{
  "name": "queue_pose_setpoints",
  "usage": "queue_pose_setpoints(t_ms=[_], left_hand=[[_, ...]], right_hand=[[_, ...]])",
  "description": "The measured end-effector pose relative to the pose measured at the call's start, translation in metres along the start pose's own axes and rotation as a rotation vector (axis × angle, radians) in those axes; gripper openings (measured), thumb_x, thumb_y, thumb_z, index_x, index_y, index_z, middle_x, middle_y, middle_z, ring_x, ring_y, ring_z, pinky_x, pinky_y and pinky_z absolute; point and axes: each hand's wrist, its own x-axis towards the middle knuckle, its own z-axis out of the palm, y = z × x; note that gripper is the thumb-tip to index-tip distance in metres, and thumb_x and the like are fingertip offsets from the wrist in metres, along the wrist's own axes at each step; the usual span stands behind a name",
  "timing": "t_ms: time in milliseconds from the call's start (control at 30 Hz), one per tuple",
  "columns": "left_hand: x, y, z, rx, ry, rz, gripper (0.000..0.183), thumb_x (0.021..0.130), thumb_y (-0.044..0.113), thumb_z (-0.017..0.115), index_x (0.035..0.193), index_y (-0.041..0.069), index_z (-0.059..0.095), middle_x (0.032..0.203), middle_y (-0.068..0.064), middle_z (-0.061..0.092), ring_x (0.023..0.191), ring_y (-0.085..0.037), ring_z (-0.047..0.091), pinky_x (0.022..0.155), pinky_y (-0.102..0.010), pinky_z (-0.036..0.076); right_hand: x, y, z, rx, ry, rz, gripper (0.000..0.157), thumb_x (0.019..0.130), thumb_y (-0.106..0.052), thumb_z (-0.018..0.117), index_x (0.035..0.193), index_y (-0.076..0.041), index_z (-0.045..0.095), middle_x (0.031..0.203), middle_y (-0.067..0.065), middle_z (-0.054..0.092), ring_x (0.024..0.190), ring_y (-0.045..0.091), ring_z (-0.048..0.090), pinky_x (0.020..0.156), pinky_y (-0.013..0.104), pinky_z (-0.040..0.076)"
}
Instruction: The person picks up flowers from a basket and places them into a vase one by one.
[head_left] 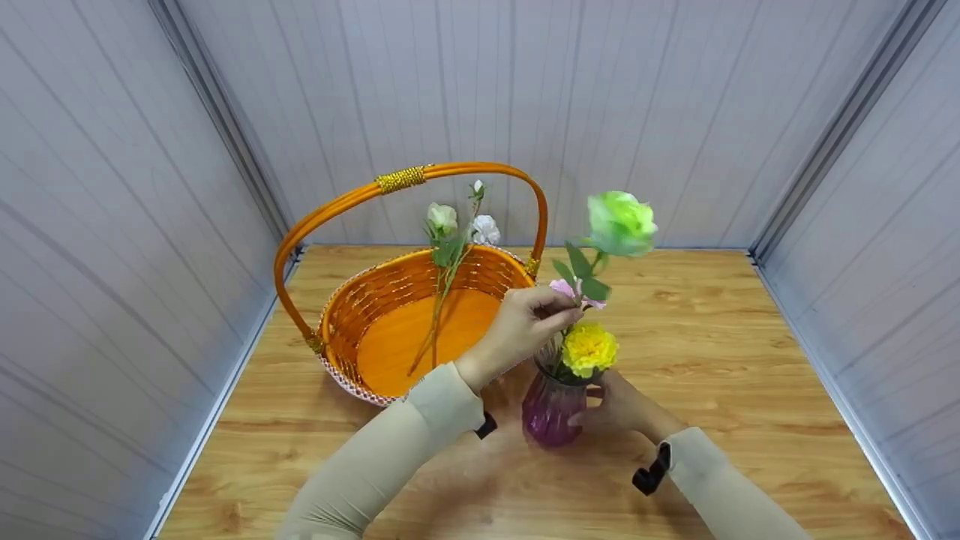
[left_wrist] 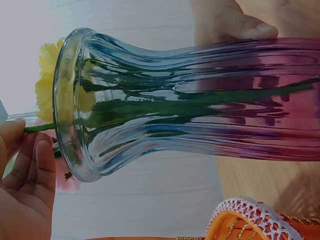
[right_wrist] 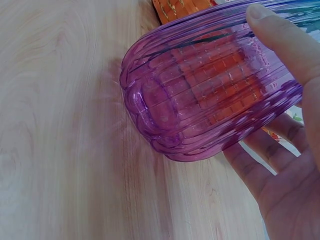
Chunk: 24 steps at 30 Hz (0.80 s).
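Note:
A ribbed glass vase (head_left: 551, 412), clear at the rim and purple-pink below, stands slightly tilted right of the basket. My right hand (head_left: 619, 405) grips its side, thumb and fingers spread around the glass in the right wrist view. Over the rim, my left hand (head_left: 529, 322) pinches the green stem (left_wrist: 37, 128) of a pale green rose (head_left: 621, 223), whose bloom rises above the fingers. A yellow carnation (head_left: 590, 349) sits at the vase mouth. Behind the left fingertips a pink flower (head_left: 562, 288) is partly hidden. Dark green stems show through the glass.
An orange woven basket (head_left: 360, 307) with a tall arched handle (head_left: 480, 169) stands on the wooden table to the left. Inside it lean a cream rose (head_left: 442, 217) and a white flower (head_left: 486, 229) on long stems. Pale panel walls (head_left: 487, 90) enclose the table.

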Motion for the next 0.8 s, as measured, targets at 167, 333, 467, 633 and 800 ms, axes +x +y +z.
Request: queue_pose_setpoints(t_ms=[167,333,467,633,800], left_hand=[[-0.0011,0.0024,-0.0015,0.088,-0.014,0.048,0.01,0.1,0.007,0.078,0.103,-0.001,0.083,0.096,-0.012,0.082,0.078,-0.01,0.066,0.075,-0.019,0.058],[-0.0002,0.0064,-0.0056,0.112,0.006,0.083,0.01,0.101,0.006,0.077,0.102,-0.001,0.083,0.095,-0.013,0.082,0.077,-0.015,0.071,0.075,-0.021,0.06],[-0.0008,0.0083,-0.006,0.084,-0.002,0.066,0.012,0.101,0.007,0.077,0.103,-0.003,0.083,0.095,-0.014,0.083,0.075,-0.011,0.068,0.072,-0.019,0.059],[-0.0043,0.0069,-0.0055,0.09,-0.029,0.025,0.011,0.101,0.006,0.077,0.1,-0.002,0.084,0.092,-0.014,0.082,0.072,-0.005,0.06,0.07,-0.017,0.054],[-0.0067,0.0069,-0.0066,0.131,-0.079,-0.007,0.009,0.1,0.006,0.078,0.099,0.001,0.085,0.093,-0.012,0.083,0.072,-0.005,0.062,0.07,-0.017,0.057]], right_hand=[[-0.0002,0.0008,-0.0003,-0.009,-0.002,-0.006,0.095,0.091,-0.019,0.091,0.167,-0.019,0.035,0.169,0.015,0.043,0.154,0.044,0.044,0.121,0.069,0.042],[0.0001,0.0007,0.0002,-0.027,0.012,0.006,0.094,0.089,-0.021,0.093,0.166,-0.02,0.039,0.166,0.013,0.047,0.153,0.043,0.046,0.12,0.068,0.044],[-0.0003,0.0006,0.0004,-0.018,0.015,-0.011,0.092,0.089,-0.019,0.093,0.165,-0.02,0.042,0.164,0.013,0.05,0.151,0.044,0.048,0.119,0.069,0.045],[-0.0003,0.0008,0.0001,-0.015,0.007,-0.008,0.094,0.089,-0.02,0.093,0.166,-0.021,0.04,0.167,0.012,0.047,0.153,0.044,0.047,0.12,0.068,0.044],[0.0,0.0008,-0.0003,-0.029,-0.001,0.01,0.095,0.09,-0.023,0.092,0.167,-0.023,0.037,0.168,0.012,0.046,0.154,0.042,0.046,0.12,0.067,0.044]])
